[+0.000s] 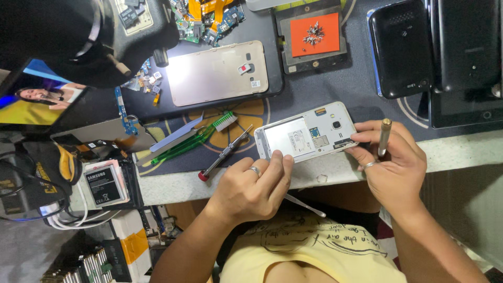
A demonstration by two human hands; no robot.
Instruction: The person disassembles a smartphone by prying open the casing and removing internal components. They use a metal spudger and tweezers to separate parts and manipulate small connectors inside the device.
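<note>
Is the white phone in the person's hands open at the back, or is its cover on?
Open: the white phone lies back up, its empty battery bay and card slots exposed.

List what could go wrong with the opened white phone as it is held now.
1. The white phone overhangs the table edge, steadied only by the left hand and right hand; it may drop.
2. The right hand also grips a tool, which might scrape the open back.
3. The red-tipped screwdriver nearby could roll off.

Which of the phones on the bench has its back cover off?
The white phone held between the left hand and right hand; its battery bay is exposed. The gold phone and black phone remain covered.
</note>
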